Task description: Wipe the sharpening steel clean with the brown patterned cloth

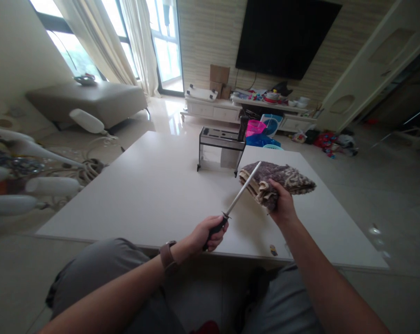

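My left hand [212, 234] is wrapped round the black handle of a sharpening steel [243, 191], whose thin metal rod slants up and to the right. The rod's tip overlaps a folded, fluffy brown-and-cream cloth [295, 178]; whether they touch I cannot tell. My right hand [283, 204] grips this cloth from its near side, thumb on top, above the table. Beyond the steel stands a knife block [219, 137] with clear sides and a dark frame. One black handle [243, 125] sticks up from its right end.
Under my hands lies a white table [140, 195], with a small sticker [273, 250] near its front edge. A chandelier with white shades [53, 185] is at the left. Behind the table are a pink basket [255, 126] and a low TV cabinet [210, 110].
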A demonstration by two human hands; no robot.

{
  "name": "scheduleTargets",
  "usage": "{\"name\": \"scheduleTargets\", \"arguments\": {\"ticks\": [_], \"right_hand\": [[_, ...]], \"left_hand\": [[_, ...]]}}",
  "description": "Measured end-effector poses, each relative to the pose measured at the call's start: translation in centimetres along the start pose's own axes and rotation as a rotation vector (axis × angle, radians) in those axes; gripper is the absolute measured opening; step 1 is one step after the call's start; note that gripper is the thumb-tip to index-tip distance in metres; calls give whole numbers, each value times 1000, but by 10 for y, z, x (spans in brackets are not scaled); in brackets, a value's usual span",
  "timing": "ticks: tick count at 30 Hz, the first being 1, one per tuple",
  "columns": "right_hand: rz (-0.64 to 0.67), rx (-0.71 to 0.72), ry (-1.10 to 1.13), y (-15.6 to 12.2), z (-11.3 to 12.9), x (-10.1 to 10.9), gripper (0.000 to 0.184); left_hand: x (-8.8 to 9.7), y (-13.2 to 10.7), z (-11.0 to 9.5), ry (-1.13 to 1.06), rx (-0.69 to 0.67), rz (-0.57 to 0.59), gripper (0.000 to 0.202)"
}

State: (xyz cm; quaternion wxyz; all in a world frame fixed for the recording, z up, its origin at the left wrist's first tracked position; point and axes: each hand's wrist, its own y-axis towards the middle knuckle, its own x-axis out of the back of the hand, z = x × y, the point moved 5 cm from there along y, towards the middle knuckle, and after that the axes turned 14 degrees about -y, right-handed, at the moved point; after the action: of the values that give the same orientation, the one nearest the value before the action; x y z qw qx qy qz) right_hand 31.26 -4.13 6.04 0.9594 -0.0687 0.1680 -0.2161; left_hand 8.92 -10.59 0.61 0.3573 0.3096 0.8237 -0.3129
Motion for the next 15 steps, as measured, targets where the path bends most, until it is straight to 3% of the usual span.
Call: {"name": "scheduleTargets", "arguments": {"ticks": [3, 9, 15], "right_hand": [[22, -68, -53, -25, -22, -21, 28], [247, -124, -199, -64, -65, -49, 31], [159, -108, -231, -63, -74, -47, 35]], "left_hand": [[0, 2, -3, -42, -44, -25, 35], [5, 7, 4, -79, -22, -61, 37], [9, 8, 8, -66, 10, -76, 40]]}}
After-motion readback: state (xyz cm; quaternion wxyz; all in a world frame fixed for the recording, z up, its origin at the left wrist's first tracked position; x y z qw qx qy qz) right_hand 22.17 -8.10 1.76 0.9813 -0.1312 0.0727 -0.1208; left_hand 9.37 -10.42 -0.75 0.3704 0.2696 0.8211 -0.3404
